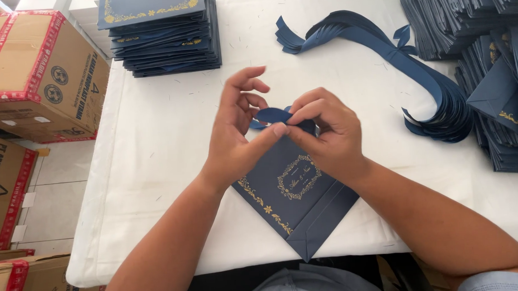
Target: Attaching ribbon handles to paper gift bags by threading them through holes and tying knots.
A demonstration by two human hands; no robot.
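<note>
A flat navy paper bag (295, 196) with gold floral print lies on the white table (155, 143), one corner pointing toward me. Above its top edge, my left hand (238, 126) and my right hand (327, 129) meet over a navy ribbon (271, 114). Thumb and forefinger of each hand pinch the ribbon, which curls into a small loop between them. Where the ribbon joins the bag is hidden behind my fingers.
A stack of finished navy bags (163, 34) sits at the back left. More navy bags (491, 68) are piled at the right. A long bundle of loose navy ribbons (405, 60) curves across the back. Cardboard boxes (38, 67) stand on the floor at left.
</note>
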